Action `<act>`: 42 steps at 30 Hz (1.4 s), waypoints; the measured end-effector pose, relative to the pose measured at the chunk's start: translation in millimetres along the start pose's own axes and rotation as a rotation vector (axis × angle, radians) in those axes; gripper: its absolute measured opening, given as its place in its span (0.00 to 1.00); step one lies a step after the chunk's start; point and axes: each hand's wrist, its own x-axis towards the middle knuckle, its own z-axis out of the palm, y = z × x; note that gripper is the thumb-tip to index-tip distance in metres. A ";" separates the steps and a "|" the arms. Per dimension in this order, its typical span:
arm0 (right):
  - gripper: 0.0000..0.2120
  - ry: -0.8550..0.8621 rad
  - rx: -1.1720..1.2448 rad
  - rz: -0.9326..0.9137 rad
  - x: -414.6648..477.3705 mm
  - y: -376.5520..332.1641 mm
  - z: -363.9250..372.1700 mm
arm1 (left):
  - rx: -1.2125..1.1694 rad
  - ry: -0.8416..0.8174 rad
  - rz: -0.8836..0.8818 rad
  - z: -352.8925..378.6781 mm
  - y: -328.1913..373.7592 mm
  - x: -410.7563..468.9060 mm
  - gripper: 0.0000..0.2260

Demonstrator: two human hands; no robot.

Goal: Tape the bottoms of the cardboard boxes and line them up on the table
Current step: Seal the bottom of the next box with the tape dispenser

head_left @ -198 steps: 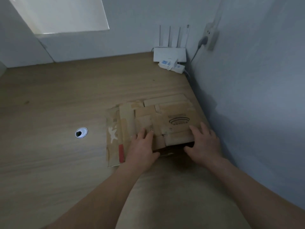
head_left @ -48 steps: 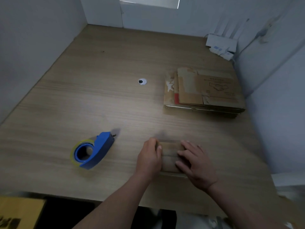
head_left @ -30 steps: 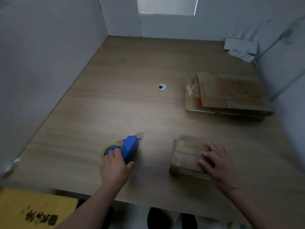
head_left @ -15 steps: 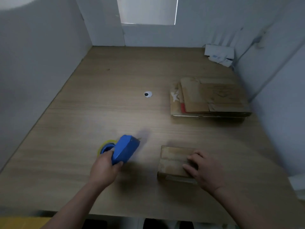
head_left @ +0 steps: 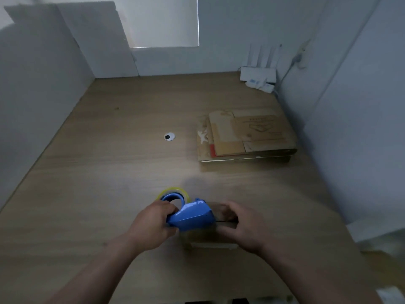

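A small cardboard box (head_left: 210, 238) stands on the wooden table (head_left: 109, 172) near its front edge, mostly hidden by my hands. My left hand (head_left: 153, 227) grips a blue tape dispenser (head_left: 190, 217) with a yellowish tape roll and holds its front end over the box's left side. My right hand (head_left: 243, 227) lies on the box's top and right side with fingers bent over it. A stack of flattened cardboard boxes (head_left: 245, 137) lies farther back on the right.
White walls close in the table on the left, back and right. A white router (head_left: 258, 73) with antennas and a cable sits in the far right corner. A small round cable hole (head_left: 169, 136) is in the tabletop's middle.
My left hand has picked up the tape dispenser from the table at the left and carried it right onto the small box. My right hand stayed on the box.
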 end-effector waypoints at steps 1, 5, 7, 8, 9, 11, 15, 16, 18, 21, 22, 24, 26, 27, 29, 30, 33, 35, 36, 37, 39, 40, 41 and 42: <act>0.32 -0.001 0.020 -0.005 -0.6 0.6 0.9 | 0.006 -0.004 0.008 2.0 0.1 1.0 0.08; 0.27 0.032 0.057 -0.021 1.3 2.4 6.1 | 0.019 -0.028 0.022 3.0 -1.2 4.2 0.10; 0.23 0.015 0.029 -0.035 4.1 4.5 6.7 | 0.030 -0.037 0.045 3.3 -2.4 5.7 0.11; 0.22 0.000 0.028 -0.040 4.9 4.7 5.9 | 0.035 -0.040 0.055 3.3 -2.4 6.7 0.11; 0.20 -0.007 0.034 -0.047 5.6 5.6 5.6 | 0.043 -0.040 0.063 3.6 -3.0 7.8 0.10; 0.16 -0.002 0.034 -0.058 7.0 5.4 4.4 | 0.058 -0.044 0.063 3.2 -3.2 9.0 0.09; 0.09 0.035 0.052 0.002 8.4 4.8 4.6 | 0.062 -0.050 0.073 3.7 -6.5 10.1 0.12; 0.10 0.034 0.074 0.025 8.0 3.7 3.6 | 0.061 -0.054 0.077 3.6 -7.0 10.5 0.12; 0.16 0.000 0.134 0.050 5.9 3.6 3.3 | 0.059 -0.062 0.076 3.0 -7.2 11.2 0.11; 0.25 -0.035 0.171 0.048 3.5 3.9 3.8 | 0.040 -0.060 0.070 2.8 -8.7 12.2 0.10; 0.25 -0.032 0.164 0.056 3.4 3.0 3.8 | 0.038 -0.063 0.074 2.8 -9.2 12.4 0.10; 0.21 -0.020 0.172 0.071 4.0 2.4 4.4 | 0.045 -0.072 0.078 2.6 -9.8 12.9 0.10; 0.12 0.026 0.181 0.078 6.1 1.5 6.3 | 0.058 -0.080 0.075 1.9 -9.7 13.6 0.10; 0.07 0.059 0.203 0.089 6.7 1.7 8.3 | 0.060 -0.084 0.072 1.6 -9.4 13.9 0.11; 0.11 0.114 0.273 0.144 6.6 -1.6 10.1 | 0.062 -0.089 0.071 1.1 -8.5 14.5 0.11; 0.14 0.129 0.294 0.170 6.2 -2.6 10.1 | 0.067 -0.094 0.071 1.1 -8.6 14.8 0.10; 0.16 0.118 0.346 0.164 3.0 -5.5 5.6 | 0.083 -0.110 0.068 0.9 -8.5 16.0 0.11; 0.26 0.054 0.380 0.136 1.6 -4.3 1.6 | 0.096 -0.116 0.065 1.1 -8.2 16.5 0.13; 0.29 0.024 0.378 0.114 1.2 -4.3 -0.5 | 0.102 -0.114 0.064 0.8 -7.5 16.5 0.14; 0.29 0.003 0.368 0.087 1.1 -4.5 -0.8 | 0.110 -0.110 0.063 0.5 -7.0 16.5 0.16; 0.27 -0.037 0.339 0.059 0.8 -6.3 0.9 | 0.132 -0.109 0.066 0.0 -5.5 16.7 0.18; 0.26 -0.057 0.322 0.059 0.9 -7.3 1.7 | 0.142 -0.110 0.070 -0.3 -4.8 16.5 0.17; 0.24 -0.070 0.308 0.059 1.5 -8.4 2.2 | 0.149 -0.110 0.078 -0.7 -3.9 16.6 0.17; 0.21 -0.078 0.300 0.061 2.0 -9.6 2.1 | 0.155 -0.110 0.085 -1.1 -3.3 16.5 0.15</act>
